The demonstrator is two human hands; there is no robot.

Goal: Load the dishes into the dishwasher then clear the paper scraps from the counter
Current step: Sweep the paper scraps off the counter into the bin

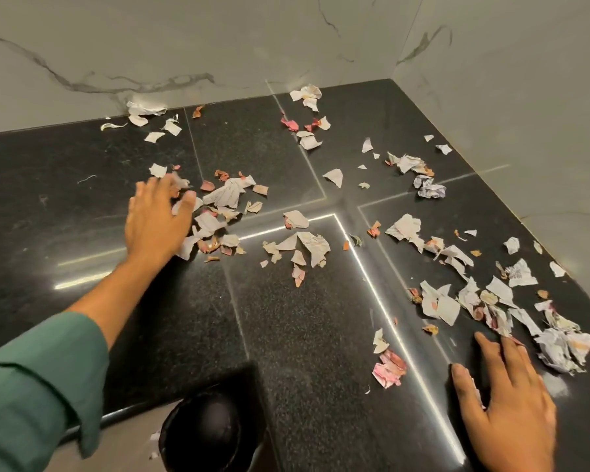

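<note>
Now sweeping stage. Round dark bin (201, 434) at 6 o'clock, below edge of polished black granite counter (304, 335). Right hand (504, 400) flat, fingers spread, at 4 o'clock beside crumpled white-and-pink paper scraps (440, 301). Left hand (157, 219) flat at 10 o'clock, pressing against scrap heap. Rake with hand edge toward bin; far scraps at 12 o'clock remain.

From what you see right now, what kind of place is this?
Probably a kitchen corner. A polished black stone counter meets marble-look wall panels, torn paper scraps are scattered over it, and a dark round bin stands below its edge.
</note>
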